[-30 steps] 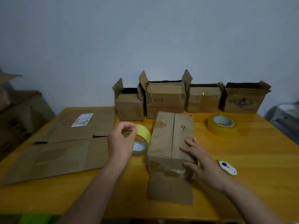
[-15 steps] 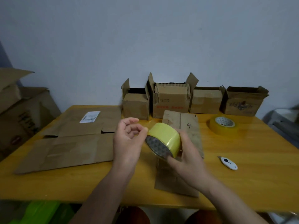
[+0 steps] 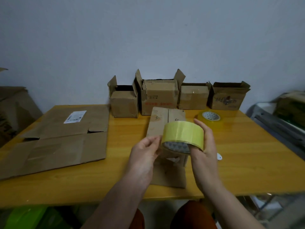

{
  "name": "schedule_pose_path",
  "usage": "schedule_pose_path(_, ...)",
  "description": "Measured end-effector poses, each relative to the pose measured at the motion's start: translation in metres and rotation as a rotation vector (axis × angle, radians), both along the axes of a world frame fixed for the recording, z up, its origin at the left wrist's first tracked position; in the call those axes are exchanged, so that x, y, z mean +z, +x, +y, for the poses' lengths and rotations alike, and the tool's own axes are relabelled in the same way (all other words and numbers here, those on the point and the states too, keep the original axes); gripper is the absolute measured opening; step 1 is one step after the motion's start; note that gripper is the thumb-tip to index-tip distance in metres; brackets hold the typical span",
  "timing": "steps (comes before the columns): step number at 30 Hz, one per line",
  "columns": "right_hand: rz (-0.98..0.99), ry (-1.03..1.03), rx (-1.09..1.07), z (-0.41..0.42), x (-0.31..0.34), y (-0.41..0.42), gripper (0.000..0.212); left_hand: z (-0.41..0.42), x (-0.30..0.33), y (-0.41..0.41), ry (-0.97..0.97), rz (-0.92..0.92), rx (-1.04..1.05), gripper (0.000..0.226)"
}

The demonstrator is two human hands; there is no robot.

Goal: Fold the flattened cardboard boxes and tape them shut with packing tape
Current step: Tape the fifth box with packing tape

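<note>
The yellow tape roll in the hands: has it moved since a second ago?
Yes. The yellow tape roll has left the table left of the numbered box and is now held up in front of it.

Bare table (image 3: 244, 164) lies open to the right, broken only by a spare tape roll (image 3: 211, 118) near the back and a small white cutter (image 3: 219, 157) just beside the right hand (image 3: 205, 152). Flattened cardboard sheets (image 3: 62, 139) cover the left side, and a row of four open boxes (image 3: 158, 100) walls off the far edge. Between the sheets and the folded box (image 3: 166, 128) in the middle runs a bare strip of tabletop.
</note>
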State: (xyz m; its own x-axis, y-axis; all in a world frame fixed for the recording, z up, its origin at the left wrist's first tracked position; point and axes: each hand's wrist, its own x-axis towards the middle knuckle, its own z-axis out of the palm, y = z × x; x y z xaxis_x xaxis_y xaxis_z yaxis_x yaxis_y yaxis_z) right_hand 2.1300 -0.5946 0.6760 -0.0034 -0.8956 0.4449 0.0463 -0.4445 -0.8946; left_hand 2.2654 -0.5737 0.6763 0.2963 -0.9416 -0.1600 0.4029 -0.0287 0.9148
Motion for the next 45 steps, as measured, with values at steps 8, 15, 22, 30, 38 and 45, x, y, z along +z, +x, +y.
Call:
schedule_pose_path(8,0.367,-0.192,-0.065,0.000,-0.016,-0.037,0.042,0.012,-0.014,-0.002,0.040,-0.017,0.133,0.008)
schedule_pose_path(15,0.322,-0.225,-0.192,-0.007,-0.023,-0.060,0.054,0.010,-0.024,0.005,0.061,-0.051,0.114,0.015)
schedule_pose_path(22,1.013,-0.427,-0.197,-0.008,-0.032,-0.084,0.053,0.006,-0.043,0.023,0.115,-0.195,0.333,0.019)
schedule_pose_path(30,0.819,-0.154,0.037,-0.030,-0.035,-0.104,0.069,-0.018,-0.052,0.034,0.162,-0.222,0.309,0.019)
schedule_pose_path(38,1.135,-0.273,-0.114,-0.054,-0.030,-0.098,0.067,-0.041,-0.055,0.040,0.189,-0.247,0.358,0.021)
schedule_pose_path(45,1.272,-0.314,-0.145,-0.074,-0.033,-0.086,0.063,-0.057,-0.053,0.046,0.263,-0.273,0.368,0.024)
